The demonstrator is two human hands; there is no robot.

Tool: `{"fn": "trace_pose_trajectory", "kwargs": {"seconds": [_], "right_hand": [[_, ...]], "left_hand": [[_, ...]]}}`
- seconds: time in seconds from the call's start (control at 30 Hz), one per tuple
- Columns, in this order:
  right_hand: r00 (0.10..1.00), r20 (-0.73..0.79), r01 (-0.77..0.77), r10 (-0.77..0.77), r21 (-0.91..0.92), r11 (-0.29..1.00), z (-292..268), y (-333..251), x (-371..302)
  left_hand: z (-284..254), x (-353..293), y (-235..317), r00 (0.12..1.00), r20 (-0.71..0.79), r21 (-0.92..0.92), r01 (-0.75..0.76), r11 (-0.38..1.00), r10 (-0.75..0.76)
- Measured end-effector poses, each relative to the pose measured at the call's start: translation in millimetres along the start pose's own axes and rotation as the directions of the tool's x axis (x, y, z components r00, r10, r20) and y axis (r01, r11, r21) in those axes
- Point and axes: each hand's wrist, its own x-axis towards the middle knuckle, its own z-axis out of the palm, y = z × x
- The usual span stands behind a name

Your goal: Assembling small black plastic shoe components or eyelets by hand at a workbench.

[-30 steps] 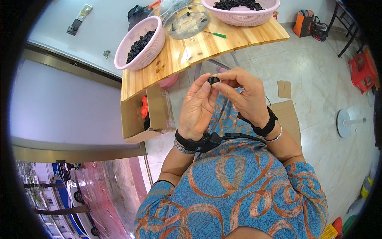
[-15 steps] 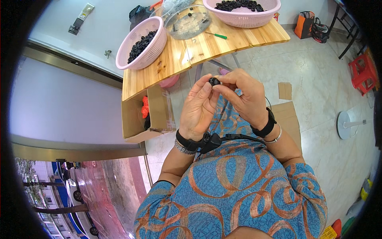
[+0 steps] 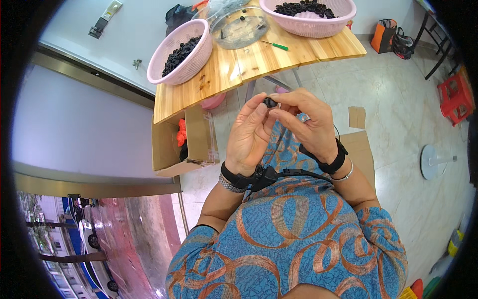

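A small, round, glossy black part point(image 3: 270, 102) is pinched between my two hands, above my lap and just short of the table. My left hand point(image 3: 249, 130) holds it from the left with thumb and fingertips, palm turned up. From the right, my right hand point(image 3: 309, 119) grips it between thumb and forefinger. The fingers cover part of it, so its exact kind cannot be made out. Similar black parts fill a pink basket point(image 3: 200, 64) at the table's left and another pink basket point(image 3: 311, 29) at its far side.
On the wooden table point(image 3: 249, 67) lie a clear round tray point(image 3: 234, 41) with a few black bits and a green-handled screwdriver point(image 3: 280, 47). Below its left end stands an open cardboard box point(image 3: 167, 137). Red stools point(image 3: 455, 97) and a white-based stand point(image 3: 428, 162) are at the right.
Both hands keep their hold on the black part. The right fingers have shifted slightly around it, and the view has moved a little.
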Motion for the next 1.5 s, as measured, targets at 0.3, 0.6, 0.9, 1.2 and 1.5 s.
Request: {"fn": "trace_pose_trajectory", "kwargs": {"seconds": [0.3,0.6,0.9,1.2,1.5], "right_hand": [[0.998,-0.054,-0.037,0.043,0.113,0.993,3.7,5.3,-0.4],[0.961,0.036,-0.268,0.275,0.376,0.887,0.2,9.1,1.0],[0.987,0.031,-0.161,0.158,0.243,0.956,-3.5,7.0,1.6],[0.997,0.037,-0.079,0.074,0.149,0.986,-5.8,6.5,2.8],[0.995,0.045,-0.1,0.094,0.15,0.984,-4.9,6.2,2.4]], "left_hand": [[-1.2,-0.8,0.1,0.999,0.032,0.017,-0.008,1.0,0.007],[0.0,-1.1,0.7,1.0,0.029,-0.005,0.004,1.0,-0.004],[2.0,-0.4,1.0,1.0,0.015,0.01,0.008,1.0,-0.008],[-2.8,1.5,-0.2,0.999,0.042,-0.016,0.009,1.0,-0.009],[2.0,0.1,-0.1,1.0,0.021,0.02,0.006,1.0,-0.006]]}}
